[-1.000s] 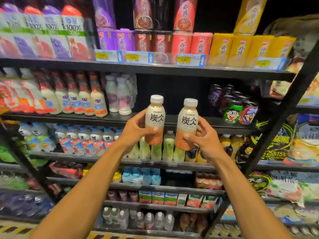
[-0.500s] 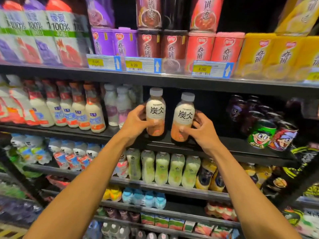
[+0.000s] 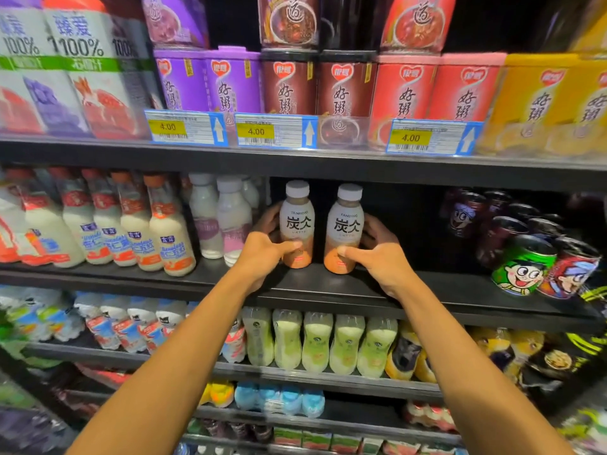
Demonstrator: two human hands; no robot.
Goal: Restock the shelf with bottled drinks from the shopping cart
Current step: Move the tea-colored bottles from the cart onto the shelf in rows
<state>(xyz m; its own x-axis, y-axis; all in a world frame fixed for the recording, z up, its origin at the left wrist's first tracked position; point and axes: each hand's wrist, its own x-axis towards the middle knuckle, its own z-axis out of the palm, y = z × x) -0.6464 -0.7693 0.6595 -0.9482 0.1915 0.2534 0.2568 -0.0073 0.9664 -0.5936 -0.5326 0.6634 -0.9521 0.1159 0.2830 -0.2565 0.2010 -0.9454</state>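
Two latte bottles with white caps, white labels and orange-brown bases stand side by side on the black middle shelf (image 3: 410,290). My left hand (image 3: 266,247) grips the left latte bottle (image 3: 297,221), thumb across its lower front. My right hand (image 3: 377,254) grips the right latte bottle (image 3: 345,224) the same way. Both bottle bases look to be on the shelf board, in a dark gap between the milk bottles and the cans. The shopping cart is out of view.
White and pink milk bottles (image 3: 230,221) stand just left of the gap, with orange-capped bottles (image 3: 164,231) further left. Cartoon-printed cans (image 3: 525,264) sit at the right. Above, a shelf edge with price tags (image 3: 276,131) carries porridge cans. Lower shelves hold green drinks (image 3: 315,339).
Both hands have carried the two bottles forward and down from in front of the shelf into the gap, onto the shelf board. The camera has moved closer.
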